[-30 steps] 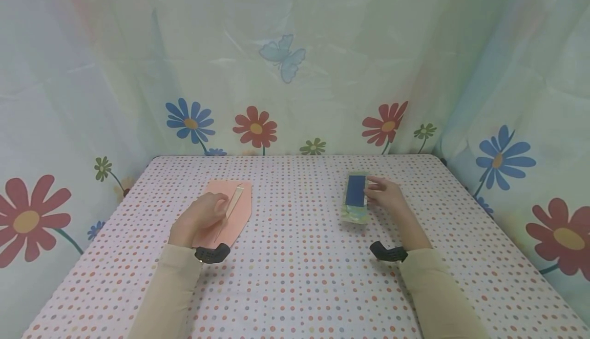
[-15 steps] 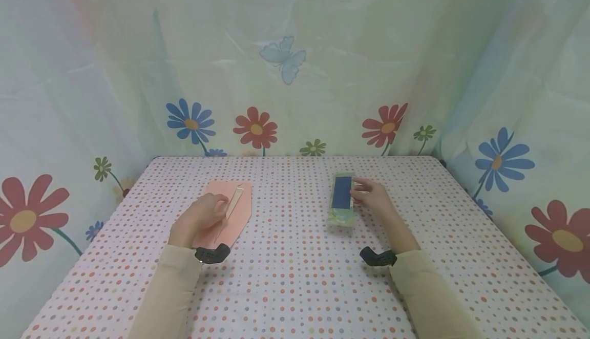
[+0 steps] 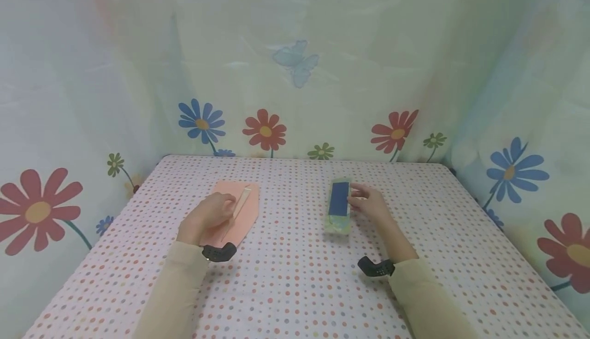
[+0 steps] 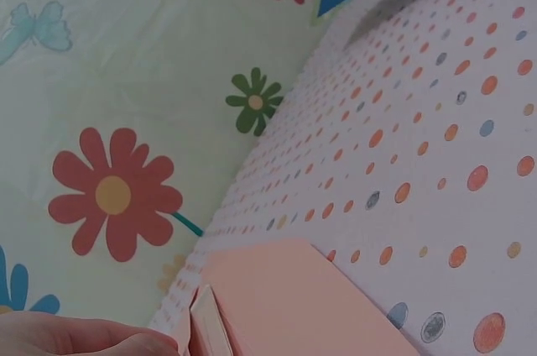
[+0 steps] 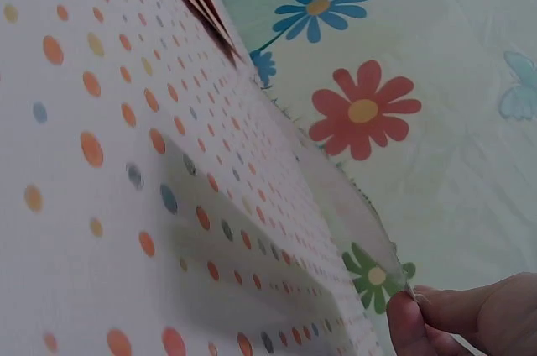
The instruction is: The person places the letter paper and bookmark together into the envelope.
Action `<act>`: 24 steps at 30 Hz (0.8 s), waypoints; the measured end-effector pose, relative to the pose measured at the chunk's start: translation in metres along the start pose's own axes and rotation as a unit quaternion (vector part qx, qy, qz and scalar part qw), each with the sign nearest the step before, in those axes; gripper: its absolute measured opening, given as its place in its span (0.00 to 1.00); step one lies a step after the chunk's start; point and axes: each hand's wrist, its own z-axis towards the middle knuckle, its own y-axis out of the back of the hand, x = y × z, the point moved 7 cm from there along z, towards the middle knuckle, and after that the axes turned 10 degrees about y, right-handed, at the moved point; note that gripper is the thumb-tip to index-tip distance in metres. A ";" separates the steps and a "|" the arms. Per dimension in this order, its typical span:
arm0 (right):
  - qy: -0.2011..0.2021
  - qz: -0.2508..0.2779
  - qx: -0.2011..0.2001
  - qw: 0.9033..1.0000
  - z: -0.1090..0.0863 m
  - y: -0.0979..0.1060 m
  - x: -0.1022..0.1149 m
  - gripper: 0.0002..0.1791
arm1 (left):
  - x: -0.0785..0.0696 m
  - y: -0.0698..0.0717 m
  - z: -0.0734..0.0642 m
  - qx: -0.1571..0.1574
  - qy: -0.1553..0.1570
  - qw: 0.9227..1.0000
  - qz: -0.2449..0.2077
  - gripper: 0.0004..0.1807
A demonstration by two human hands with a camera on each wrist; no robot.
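A pink paper envelope point(image 3: 249, 213) lies at the left of the table, a narrow cream-lined opening running slantwise across it. My left hand point(image 3: 209, 213) holds the envelope near this opening, thumb and fingers together at its edge; in the left wrist view the opening point(image 4: 210, 322) gapes slightly beside the fingertips. Right of the middle, my right hand point(image 3: 371, 206) pinches a pale green patterned card with a dark blue rectangle point(image 3: 338, 198) by its right edge. The right wrist view shows the card point(image 5: 369, 209) nearly edge-on, raised above the cloth and casting a shadow.
A dotted cloth point(image 3: 286, 288) covers the table. Behind it and at both sides hang pale curtains point(image 3: 350, 88) printed with flowers and a butterfly. Black wrist bands point(image 3: 218, 253) are on both wrists. A dotted stretch of cloth separates the envelope and the card.
My right hand has carried the card leftwards, mostly in the first half second. The left hand stays at the envelope. The head view has shifted and tilted a little.
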 end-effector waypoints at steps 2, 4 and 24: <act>0.001 -0.005 -0.001 1.000 -0.001 -0.006 0.004 0.30 | 0.000 0.001 -0.001 0.002 0.005 1.000 -0.010 0.22; 0.000 -0.009 0.001 1.000 -0.002 -0.012 0.006 0.30 | 0.000 0.001 -0.002 0.002 0.006 1.000 -0.018 0.22; -0.027 0.030 0.000 0.999 0.000 -0.065 0.014 0.29 | 0.000 -0.001 -0.003 0.011 0.020 0.999 -0.023 0.23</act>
